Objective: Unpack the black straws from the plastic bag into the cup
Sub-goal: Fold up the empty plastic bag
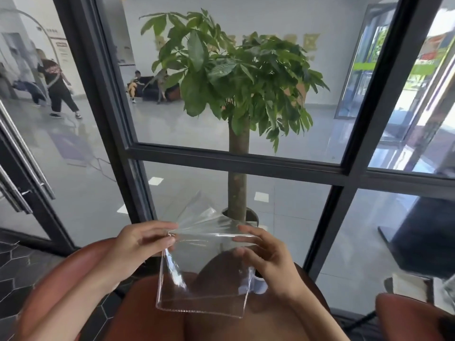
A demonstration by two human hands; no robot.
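This looks like a seating corner beside a public building lobby: a black-framed glass wall (236, 158) opens onto polished grey floor (93, 193), a potted tree (236, 77), people on a dark sofa (150, 88), others walking, and glass entrance doors (369, 70).

The bag (204, 274) is clear plastic and hangs from the fingertips. Its top edge is pinched at both ends between fingers.

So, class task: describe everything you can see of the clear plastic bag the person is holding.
The plastic bag is clear, glossy and thin, roughly square, with a creased flap at its top. It looks empty; no straws show inside. It hangs upright in the air over a brown seat. The left hand pinches its upper left edge; the right hand holds its upper right edge.
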